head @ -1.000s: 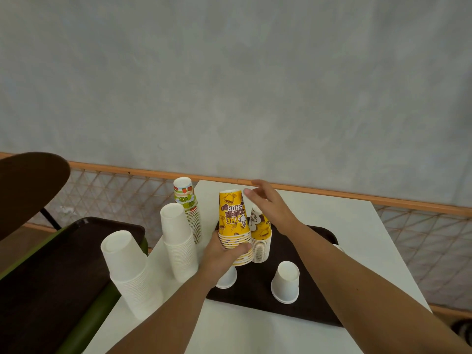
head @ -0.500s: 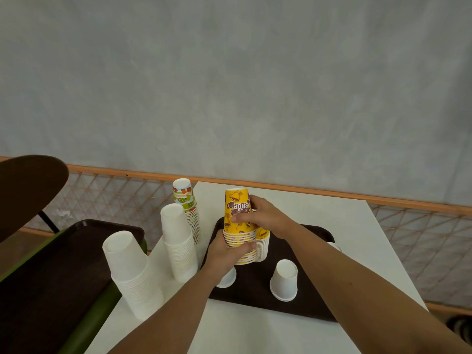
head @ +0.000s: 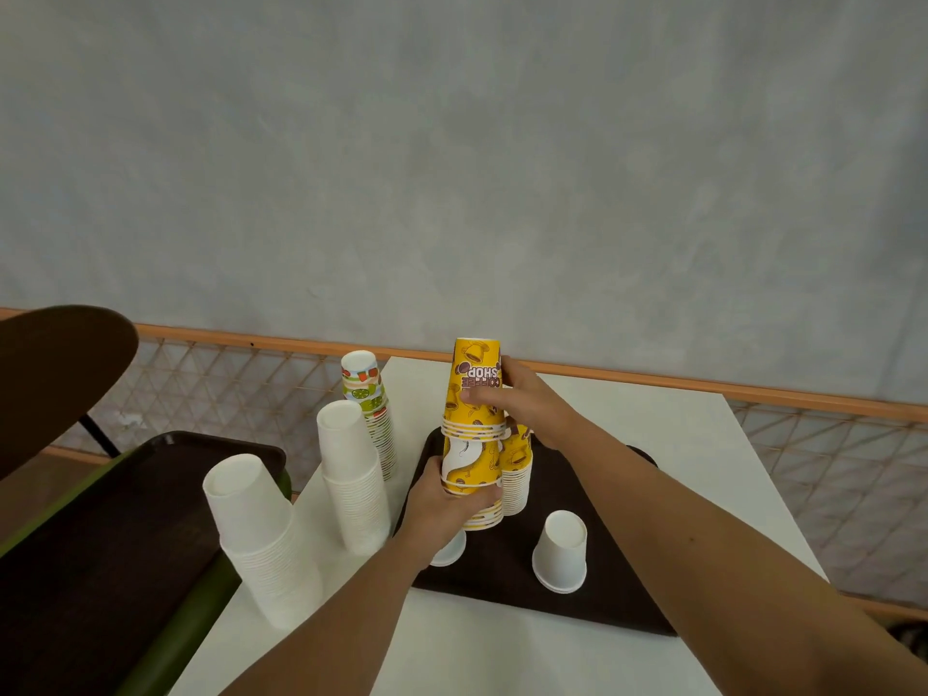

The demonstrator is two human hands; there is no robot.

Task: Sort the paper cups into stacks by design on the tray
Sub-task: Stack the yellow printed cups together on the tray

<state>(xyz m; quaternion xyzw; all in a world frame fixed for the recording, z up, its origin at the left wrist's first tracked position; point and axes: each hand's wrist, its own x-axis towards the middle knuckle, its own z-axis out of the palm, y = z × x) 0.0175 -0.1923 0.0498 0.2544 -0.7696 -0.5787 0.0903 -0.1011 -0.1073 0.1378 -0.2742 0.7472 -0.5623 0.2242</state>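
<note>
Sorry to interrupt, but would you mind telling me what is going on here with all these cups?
A person is sorting paper cups by design. The right hand grips the upper yellow cups while the left hand holds the lower yellow stack over the dark tray. A small white stack stands on the tray; two tall white stacks and a fruit-print stack stand on the table beside it.

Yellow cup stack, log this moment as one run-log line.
right hand: lifting upper yellow cups | left hand: steadying lower yellow stack | tray: white cup waiting

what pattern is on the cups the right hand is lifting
Yellow cups with brown coffee-shop print, head view.
</note>
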